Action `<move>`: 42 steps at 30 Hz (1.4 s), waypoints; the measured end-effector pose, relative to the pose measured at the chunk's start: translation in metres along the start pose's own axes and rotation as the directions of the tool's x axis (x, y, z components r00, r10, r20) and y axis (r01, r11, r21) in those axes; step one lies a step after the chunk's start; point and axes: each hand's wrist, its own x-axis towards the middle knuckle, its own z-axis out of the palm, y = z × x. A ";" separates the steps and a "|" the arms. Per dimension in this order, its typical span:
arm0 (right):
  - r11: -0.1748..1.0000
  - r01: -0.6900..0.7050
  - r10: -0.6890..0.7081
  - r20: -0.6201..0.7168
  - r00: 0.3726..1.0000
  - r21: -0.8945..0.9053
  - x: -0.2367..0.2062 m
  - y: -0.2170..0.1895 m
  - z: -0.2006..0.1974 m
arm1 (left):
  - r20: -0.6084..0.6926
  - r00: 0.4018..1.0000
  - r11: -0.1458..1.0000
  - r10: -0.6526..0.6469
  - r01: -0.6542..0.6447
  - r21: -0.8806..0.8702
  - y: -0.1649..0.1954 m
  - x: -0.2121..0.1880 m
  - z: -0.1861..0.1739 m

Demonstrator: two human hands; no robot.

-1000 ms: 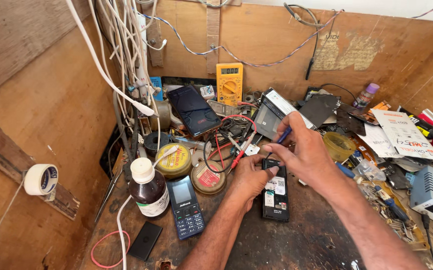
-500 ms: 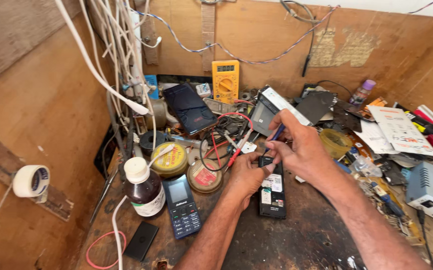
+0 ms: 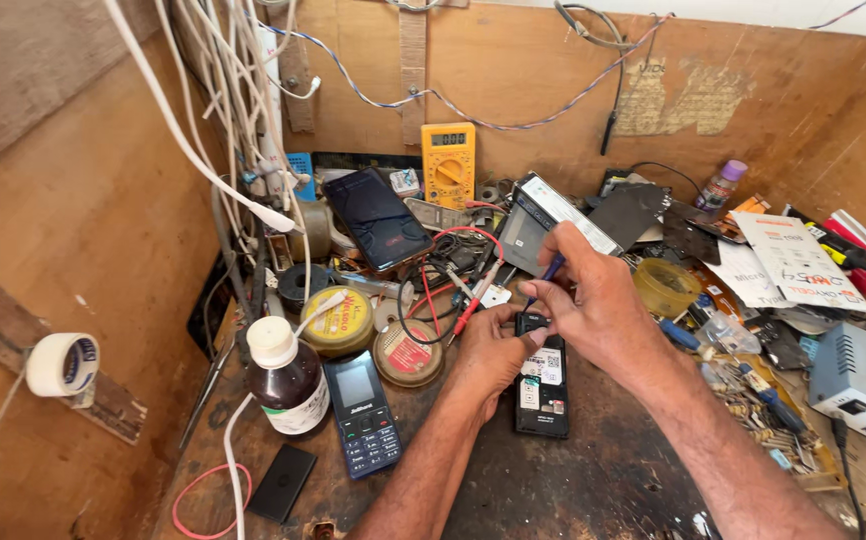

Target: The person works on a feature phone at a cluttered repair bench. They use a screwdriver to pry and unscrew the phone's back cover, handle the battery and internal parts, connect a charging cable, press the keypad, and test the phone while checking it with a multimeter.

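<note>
Steadying the opened black phone flat at mid-desk, left hand pins its top end; right hand pinches a blue-handled tool onto it, apparently for control.

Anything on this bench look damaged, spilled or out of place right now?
No spill shows. The black phone under both hands lies face down with its back cover off, insides exposed, while the right hand works a blue-handled tool at its top end and the left hand steadies it. Loose wires and parts clutter the bench behind.
</note>
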 end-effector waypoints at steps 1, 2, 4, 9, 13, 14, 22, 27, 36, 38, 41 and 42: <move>0.998 0.040 -0.042 -0.036 0.998 -0.048 -0.001 0.000 0.002 | -0.012 1.000 1.000 -0.025 0.025 -0.010 0.001 0.000 -0.001; 0.997 0.048 -0.051 -0.040 0.998 -0.052 -0.001 0.000 0.002 | -0.023 0.998 0.998 -0.052 0.051 -0.021 0.001 -0.001 -0.001; 0.996 0.059 -0.062 -0.049 0.997 -0.064 -0.002 0.001 0.001 | -0.033 0.998 0.998 -0.060 0.060 -0.016 0.002 -0.001 0.000; 0.987 -0.037 0.026 0.069 0.997 0.157 -0.001 0.004 -0.002 | 0.004 1.000 1.000 -0.012 0.012 0.010 0.002 -0.002 0.000; 0.995 0.006 -0.009 -0.037 0.999 -0.096 -0.003 0.001 0.001 | -0.015 0.999 0.999 -0.031 0.031 -0.026 0.002 -0.004 -0.002; 0.998 0.029 -0.032 -0.036 0.999 -0.062 -0.004 0.001 0.001 | -0.017 0.999 0.999 -0.035 0.035 -0.028 0.001 -0.004 -0.002; 0.994 -0.055 0.054 0.007 0.999 0.097 -0.002 0.001 -0.001 | 0.001 1.000 1.000 -0.012 0.012 -0.011 -0.004 0.002 -0.001; 0.999 -0.014 0.015 -0.031 0.999 0.038 -0.002 -0.001 0.003 | -0.008 1.000 1.000 0.006 -0.006 -0.007 -0.005 0.003 -0.002; 0.995 -0.057 0.050 -0.092 0.995 -0.078 -0.002 -0.010 0.005 | -0.028 1.000 0.999 -0.004 0.003 -0.039 -0.003 0.002 -0.001; 0.998 -0.069 0.069 -0.066 0.995 0.008 0.000 -0.010 0.004 | -0.023 1.000 1.000 0.002 -0.002 -0.025 -0.002 0.001 -0.001; 0.982 -0.100 0.096 0.030 0.995 0.159 0.003 -0.010 0.001 | -0.024 1.000 1.000 -0.005 0.005 -0.019 0.002 0.000 -0.001; 0.982 -0.128 0.122 0.049 0.991 0.140 0.003 -0.009 -0.001 | -0.022 1.000 1.000 -0.013 0.013 -0.021 0.002 -0.001 0.000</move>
